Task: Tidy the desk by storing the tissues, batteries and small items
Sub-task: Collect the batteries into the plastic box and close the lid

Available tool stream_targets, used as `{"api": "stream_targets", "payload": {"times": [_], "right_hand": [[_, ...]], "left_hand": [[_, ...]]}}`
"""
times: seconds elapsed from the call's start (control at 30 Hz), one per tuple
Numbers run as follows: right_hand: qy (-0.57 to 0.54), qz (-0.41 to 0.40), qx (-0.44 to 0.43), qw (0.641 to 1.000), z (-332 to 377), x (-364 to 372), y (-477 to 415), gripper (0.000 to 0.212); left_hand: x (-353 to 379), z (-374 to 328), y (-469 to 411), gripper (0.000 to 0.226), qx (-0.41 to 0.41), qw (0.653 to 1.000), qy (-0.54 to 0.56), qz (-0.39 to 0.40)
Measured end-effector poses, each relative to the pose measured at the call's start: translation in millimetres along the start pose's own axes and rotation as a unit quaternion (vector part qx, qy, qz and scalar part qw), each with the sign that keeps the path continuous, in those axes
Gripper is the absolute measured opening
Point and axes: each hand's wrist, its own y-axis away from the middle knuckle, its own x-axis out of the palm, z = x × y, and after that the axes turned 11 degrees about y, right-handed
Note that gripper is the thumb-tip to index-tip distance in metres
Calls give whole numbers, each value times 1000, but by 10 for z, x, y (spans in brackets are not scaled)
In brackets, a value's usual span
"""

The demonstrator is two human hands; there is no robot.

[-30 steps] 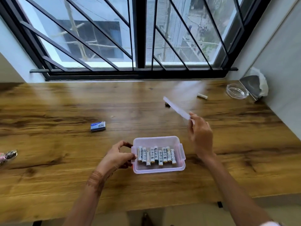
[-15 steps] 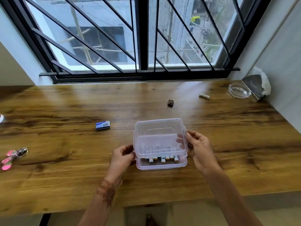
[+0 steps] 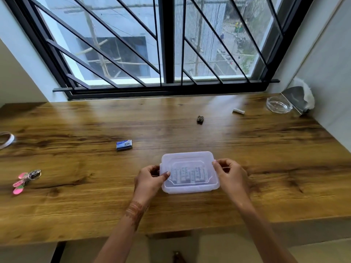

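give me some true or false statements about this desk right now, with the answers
1. The lid sits on the plastic box. True.
2. The box is empty. False: batteries lie inside, visible through the lid.
3. The left hand and right hand grip the box at its ends. True.
4. The pink keychain lies at the right edge of the desk. False: it is at the far left.
5. The blue packet is inside the box. False: it lies on the desk, behind and left of the box.
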Motion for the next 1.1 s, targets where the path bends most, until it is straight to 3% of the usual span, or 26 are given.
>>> {"api": "stream_targets", "payload": {"times": [0.17,0.3,0.4,0.57,0.63,0.73,0.83,1.1], "right_hand": [[-25,34,36,998,-70,19,24,31],[-113,71,85,987,-129,41,9,40],[-144,133,129,972,-195,49,-32,48],[-182,201,155,950,-235,-5,-83,71],[-191,174,153,954,-240,-20,-91,72],[-208,79,112,968,-212,9,-35,53],[-194,29,80,977,-199,143,98,49],[-156,24,15,987,-192,209,220,50]], "left_hand": [[-12,48,-40,51,3,1000,-15,-2],[-70,101,-97,70,-67,998,-4,19],[-65,110,-89,57,-121,988,79,62],[-54,126,-27,53,-99,988,99,61],[-50,134,0,51,-53,995,83,33],[30,146,107,53,43,998,33,-25],[109,199,197,59,96,995,1,-26],[91,221,234,57,128,991,-36,-2]]}}
